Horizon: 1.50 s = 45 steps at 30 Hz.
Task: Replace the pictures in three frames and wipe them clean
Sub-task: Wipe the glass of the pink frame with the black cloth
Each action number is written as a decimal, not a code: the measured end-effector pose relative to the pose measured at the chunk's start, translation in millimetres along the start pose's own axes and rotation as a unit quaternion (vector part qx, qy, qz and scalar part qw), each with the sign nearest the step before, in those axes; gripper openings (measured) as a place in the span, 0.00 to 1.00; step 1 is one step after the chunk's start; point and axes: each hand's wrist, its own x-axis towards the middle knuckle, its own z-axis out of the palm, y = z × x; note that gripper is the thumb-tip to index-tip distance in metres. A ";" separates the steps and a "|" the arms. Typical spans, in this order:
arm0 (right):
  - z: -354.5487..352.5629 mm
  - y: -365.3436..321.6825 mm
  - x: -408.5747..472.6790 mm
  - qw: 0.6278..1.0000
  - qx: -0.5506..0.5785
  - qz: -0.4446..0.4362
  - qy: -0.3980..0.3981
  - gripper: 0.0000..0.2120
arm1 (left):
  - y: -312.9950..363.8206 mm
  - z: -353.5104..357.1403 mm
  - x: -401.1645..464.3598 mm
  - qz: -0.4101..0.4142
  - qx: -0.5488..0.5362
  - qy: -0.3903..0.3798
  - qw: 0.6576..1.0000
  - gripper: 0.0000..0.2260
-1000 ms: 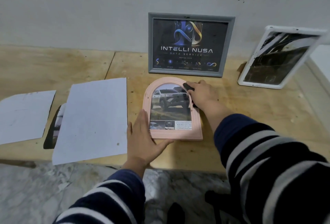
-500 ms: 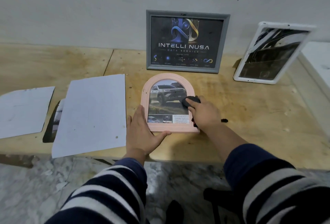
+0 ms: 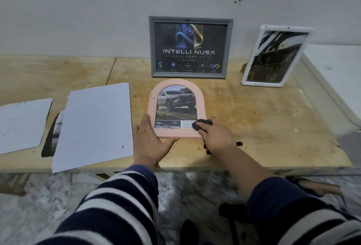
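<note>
On the wooden table [image 3: 263,123], pink arched frame [image 3: 201,100] is lying flat below the grey frame [image 3: 151,49]. Left hand [image 3: 149,141], fingers straight, is bracing its lower-left corner. Right hand [image 3: 217,137] is gripping a black cloth [image 3: 201,124] on the lower-right glass.

A pale grey wall [image 3: 97,10] stands behind the wooden bench [image 3: 263,117], with a few small dark spots [image 3: 239,1] high on the right. The bench top is light plywood with stains and one seam [image 3: 110,71] between two boards. Below its front edge the floor [image 3: 39,205] is grey-white marble. The light is dim and even.
</note>
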 end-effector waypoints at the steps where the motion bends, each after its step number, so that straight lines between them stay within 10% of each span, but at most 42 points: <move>1: -0.3 -3.6 -2.0 1.000 0.002 0.010 0.002 0.19 | -0.5 0.5 0.2 -0.003 0.001 -0.002 1.000 0.52; 16: 18.6 -55.6 -21.9 0.995 -0.012 0.103 0.014 0.14 | -2.8 1.2 0.4 -0.027 -0.072 -0.017 0.997 0.45; 22: 22.3 -76.7 -18.5 0.998 0.001 0.056 0.021 0.14 | -7.6 -27.0 15.6 -0.112 -0.209 -0.056 0.970 0.22; 32: 29.1 -118.4 -9.3 0.999 0.005 -0.033 -0.008 0.14 | -6.0 -47.2 28.4 -0.203 -0.412 -0.117 0.881 0.23; 41: -22.0 -106.5 27.6 0.961 0.261 -0.010 -0.089 0.13 | -15.2 -46.6 21.7 -0.098 -0.226 -0.118 0.962 0.16; 45: -54.3 -101.5 59.2 0.957 0.278 0.023 -0.082 0.12 | -21.2 -34.3 11.7 -0.040 -0.196 -0.081 0.976 0.30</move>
